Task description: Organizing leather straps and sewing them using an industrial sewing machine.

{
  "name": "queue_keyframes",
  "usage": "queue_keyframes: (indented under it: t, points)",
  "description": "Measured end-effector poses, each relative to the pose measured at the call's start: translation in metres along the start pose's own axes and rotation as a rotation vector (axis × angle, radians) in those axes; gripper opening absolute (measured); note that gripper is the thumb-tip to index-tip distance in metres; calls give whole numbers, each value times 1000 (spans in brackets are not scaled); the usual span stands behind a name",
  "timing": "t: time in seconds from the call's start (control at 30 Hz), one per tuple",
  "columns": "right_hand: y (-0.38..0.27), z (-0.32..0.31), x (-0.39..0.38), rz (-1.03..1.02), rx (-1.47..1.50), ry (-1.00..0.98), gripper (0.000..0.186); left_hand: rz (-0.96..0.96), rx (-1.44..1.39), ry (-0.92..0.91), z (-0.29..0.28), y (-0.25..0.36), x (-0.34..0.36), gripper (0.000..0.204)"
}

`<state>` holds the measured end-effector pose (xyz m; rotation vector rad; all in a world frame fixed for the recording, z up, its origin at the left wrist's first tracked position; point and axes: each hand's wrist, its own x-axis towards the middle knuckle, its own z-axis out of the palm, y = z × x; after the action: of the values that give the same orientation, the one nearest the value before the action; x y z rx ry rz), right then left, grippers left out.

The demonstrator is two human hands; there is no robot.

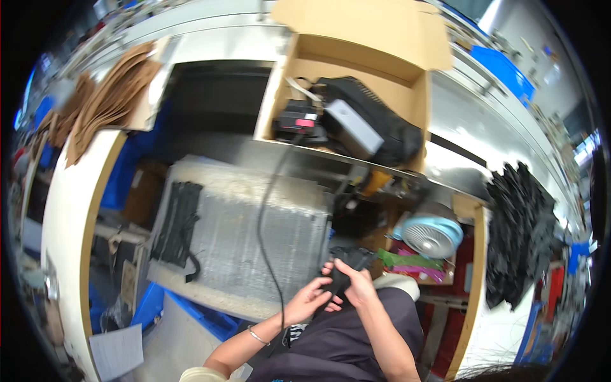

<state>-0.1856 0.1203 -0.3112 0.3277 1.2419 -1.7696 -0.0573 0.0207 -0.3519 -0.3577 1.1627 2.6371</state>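
Far center, an open cardboard box with its flap raised; within it, a small black device bearing a pink label, at left, and a pale oblong carton, tilted, to its right. A dark cable curves from beside the device toward the near side. Right, a round pale-blue fan, with a green packet just on its near side. Far left, layered brown sheets on the white counter. Near left, a paper sheet. Far right, a blue bin.

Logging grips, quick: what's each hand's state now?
Right hand: closed, holding a black piece.
Left hand: partly curled at that piece; grip can't be told.
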Motion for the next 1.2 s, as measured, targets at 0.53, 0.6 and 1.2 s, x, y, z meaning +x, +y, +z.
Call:
queue_keyframes:
  t: [0.53,0.6,1.2]
  points:
    - [-49,37,-64,-169,-245,-426,26,-171,1397,1655,-331,90,-105,25]
    - [-45,43,-53,16,-170,-279,18,121,1395,1476,-313,85,-103,22]
    - [33,36,55,127,9,-82,33,196,-82,201,-42,44,2,47]
